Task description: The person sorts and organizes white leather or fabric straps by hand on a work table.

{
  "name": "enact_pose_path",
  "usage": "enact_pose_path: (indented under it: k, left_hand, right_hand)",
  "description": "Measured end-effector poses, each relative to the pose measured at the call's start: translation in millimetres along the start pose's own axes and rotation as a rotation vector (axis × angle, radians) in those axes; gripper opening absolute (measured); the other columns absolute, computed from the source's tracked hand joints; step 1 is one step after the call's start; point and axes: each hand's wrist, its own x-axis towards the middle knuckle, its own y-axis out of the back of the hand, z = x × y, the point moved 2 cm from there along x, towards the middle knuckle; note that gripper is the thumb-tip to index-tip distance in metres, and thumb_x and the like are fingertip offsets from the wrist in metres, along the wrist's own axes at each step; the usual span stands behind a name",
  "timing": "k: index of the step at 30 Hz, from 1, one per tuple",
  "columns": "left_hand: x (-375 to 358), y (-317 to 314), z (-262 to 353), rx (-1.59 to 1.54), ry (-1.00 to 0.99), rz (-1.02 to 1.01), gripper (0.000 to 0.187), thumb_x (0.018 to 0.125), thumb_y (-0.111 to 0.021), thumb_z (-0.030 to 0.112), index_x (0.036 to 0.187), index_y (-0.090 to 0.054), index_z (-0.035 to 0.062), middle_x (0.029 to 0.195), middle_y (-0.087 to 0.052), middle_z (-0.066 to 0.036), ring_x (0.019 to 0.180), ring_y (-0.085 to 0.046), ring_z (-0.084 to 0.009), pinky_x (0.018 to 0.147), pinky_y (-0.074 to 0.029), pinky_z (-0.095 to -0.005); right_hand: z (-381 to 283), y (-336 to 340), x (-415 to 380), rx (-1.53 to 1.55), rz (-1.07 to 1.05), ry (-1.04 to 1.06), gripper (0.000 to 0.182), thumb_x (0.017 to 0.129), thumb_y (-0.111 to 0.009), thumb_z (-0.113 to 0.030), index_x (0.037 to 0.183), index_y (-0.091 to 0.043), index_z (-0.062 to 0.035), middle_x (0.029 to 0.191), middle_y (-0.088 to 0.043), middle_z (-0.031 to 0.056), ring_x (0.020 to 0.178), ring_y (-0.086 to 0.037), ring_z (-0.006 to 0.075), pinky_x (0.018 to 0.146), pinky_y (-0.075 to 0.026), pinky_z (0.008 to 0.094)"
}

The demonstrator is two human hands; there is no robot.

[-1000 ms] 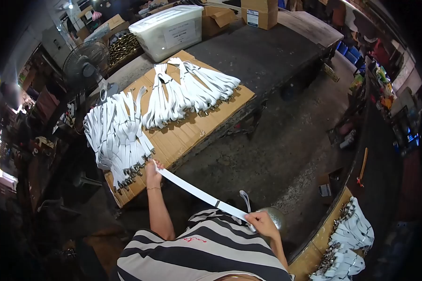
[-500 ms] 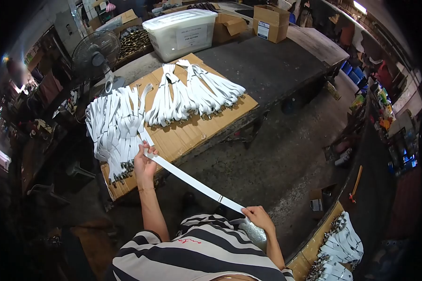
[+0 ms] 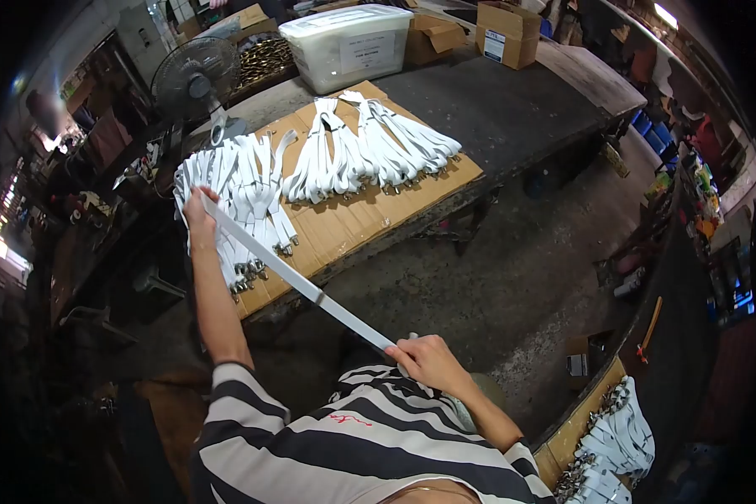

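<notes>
A long white strap runs taut and slanting between my two hands, with a small dark band across its middle. My left hand is closed on its upper end, over the left pile of white straps. Near my striped shirt, my right hand grips the lower end. Two tied bundles of white straps with metal ends lie on the cardboard sheet, right of the pile.
Behind the cardboard stand a lidded plastic bin, a fan and a cardboard box on the dark table. More white straps lie at the lower right, near a hammer. A blurred person is at far left.
My left hand has moved up and left with the strap's end. My right hand has also shifted up and left, and the dark band on the strap has moved along with them.
</notes>
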Motion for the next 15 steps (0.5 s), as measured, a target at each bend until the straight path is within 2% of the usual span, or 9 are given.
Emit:
enact_pose_path:
  k: [3, 5, 9, 11, 13, 14, 15]
  left_hand:
    - [57, 9, 47, 0.063, -0.073, 0.106, 0.024, 0.093, -0.048, 0.022, 0.079, -0.054, 0.0038, 0.068, -0.056, -0.009, 0.056, -0.055, -0.0213, 0.057, -0.049, -0.0363]
    - [100, 30, 69, 0.026, -0.041, 0.109, 0.022, 0.091, -0.048, 0.018, 0.076, -0.055, 0.0036, 0.066, -0.057, -0.009, 0.056, -0.055, -0.0219, 0.057, -0.050, -0.0365]
    - [126, 35, 121, -0.003, 0.046, 0.164, 0.019, 0.090, -0.049, 0.015, 0.078, -0.054, 0.0022, 0.071, -0.057, -0.009, 0.060, -0.057, -0.0212, 0.061, -0.054, -0.0360]
    - [164, 55, 139, -0.047, 0.091, 0.105, 0.011, 0.087, -0.051, 0.010, 0.079, -0.053, 0.0018, 0.072, -0.056, -0.009, 0.061, -0.057, -0.0206, 0.063, -0.055, -0.0350]
    - [162, 50, 164, -0.111, -0.033, 0.145, 0.001, 0.082, -0.051, 0.001, 0.081, -0.051, 0.0002, 0.073, -0.054, -0.010, 0.063, -0.056, -0.0201, 0.063, -0.055, -0.0335]
    - [135, 32, 179, -0.206, -0.056, 0.146, 0.010, 0.078, -0.045, -0.008, 0.088, -0.044, -0.0053, 0.080, -0.048, -0.011, 0.065, -0.052, -0.0208, 0.060, -0.055, -0.0325]
    - [132, 39, 192, -0.332, -0.062, 0.013, 0.015, 0.073, -0.047, -0.011, 0.087, -0.044, -0.0052, 0.081, -0.047, -0.010, 0.069, -0.052, -0.0214, 0.061, -0.054, -0.0313]
  right_hand:
    - [-38, 31, -19, 0.013, -0.002, 0.123, 0.033, 0.088, -0.055, -0.021, 0.063, -0.055, 0.0000, 0.054, -0.050, 0.0168, 0.051, -0.052, 0.0343, 0.048, -0.039, 0.0399]
    - [-64, 60, -36, 0.034, -0.065, 0.209, 0.032, 0.087, -0.057, -0.018, 0.061, -0.052, -0.0006, 0.050, -0.046, 0.0142, 0.047, -0.048, 0.0319, 0.046, -0.037, 0.0390]
    - [-95, 112, -85, 0.081, -0.186, 0.152, 0.039, 0.086, -0.059, -0.018, 0.053, -0.045, -0.0025, 0.047, -0.036, 0.0113, 0.041, -0.041, 0.0270, 0.043, -0.033, 0.0377]
    - [-116, 131, -106, 0.041, -0.192, 0.132, 0.044, 0.086, -0.060, -0.020, 0.049, -0.041, -0.0043, 0.045, -0.035, 0.0080, 0.040, -0.040, 0.0243, 0.042, -0.033, 0.0369]
    - [-138, 151, -124, -0.078, -0.311, 0.151, 0.034, 0.087, -0.056, -0.012, 0.054, -0.049, -0.0029, 0.048, -0.041, 0.0078, 0.044, -0.045, 0.0228, 0.047, -0.040, 0.0352]
    - [-159, 157, -134, -0.099, -0.227, 0.115, 0.023, 0.078, -0.061, -0.010, 0.058, -0.051, -0.0045, 0.051, -0.044, 0.0076, 0.046, -0.046, 0.0242, 0.048, -0.038, 0.0356]
    - [-171, 158, -142, -0.115, -0.145, 0.081, 0.016, 0.069, -0.066, -0.007, 0.062, -0.052, -0.0061, 0.055, -0.047, 0.0074, 0.049, -0.047, 0.0255, 0.049, -0.036, 0.0361]
